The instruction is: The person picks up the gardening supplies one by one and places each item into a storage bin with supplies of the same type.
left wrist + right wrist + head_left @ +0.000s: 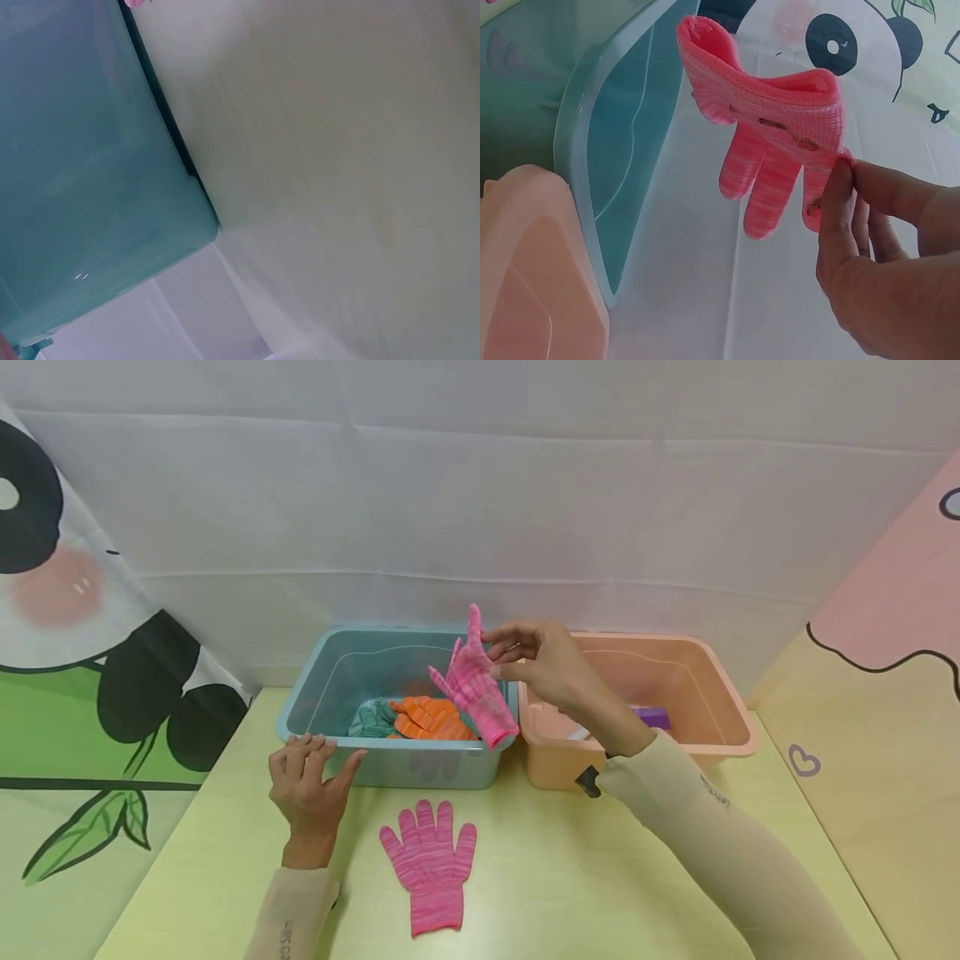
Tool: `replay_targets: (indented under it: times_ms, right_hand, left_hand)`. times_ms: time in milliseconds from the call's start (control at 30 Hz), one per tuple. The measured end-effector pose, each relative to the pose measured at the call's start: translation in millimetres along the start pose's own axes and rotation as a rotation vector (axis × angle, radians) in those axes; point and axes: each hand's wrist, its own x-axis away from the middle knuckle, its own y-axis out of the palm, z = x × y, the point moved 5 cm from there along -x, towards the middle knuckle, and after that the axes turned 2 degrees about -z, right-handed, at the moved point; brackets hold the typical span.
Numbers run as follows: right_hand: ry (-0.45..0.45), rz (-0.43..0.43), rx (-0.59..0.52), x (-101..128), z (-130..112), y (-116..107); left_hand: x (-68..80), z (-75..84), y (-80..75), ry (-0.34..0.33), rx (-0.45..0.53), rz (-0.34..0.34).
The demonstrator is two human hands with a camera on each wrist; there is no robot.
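Observation:
My right hand [543, 664] pinches a pink knit glove [480, 681] by its side, between thumb and fingers, over the right end of the blue bin [427, 764]. In the right wrist view the glove [772, 120] hangs with its cuff gaping toward the camera, and dark marks show on the knit. My left hand [309, 781] rests on the near left rim of the blue bin, fingers over the edge. A second pink glove [431, 868] lies flat on the table in front of the bin, fingers pointing away. Inside the blue bin are an orange glove [431, 718] and a bunched green one [372, 720].
An orange bin [720, 693] stands right beside the blue one, with a purple thing [652, 717] and something white inside. Both bins sit on a pale yellow table [600, 877] against a white cloth backdrop [450, 510]. Printed cartoon panels flank both sides.

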Motion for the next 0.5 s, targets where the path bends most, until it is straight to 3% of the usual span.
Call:
replay_targets:
  times_ms: [500]
  right_hand:
    - [0.01,-0.019,0.008,-22.7,-1.5,7.5]
  left_hand:
    - [0.2,-0.5,-0.2,0.0,-0.006,0.006]
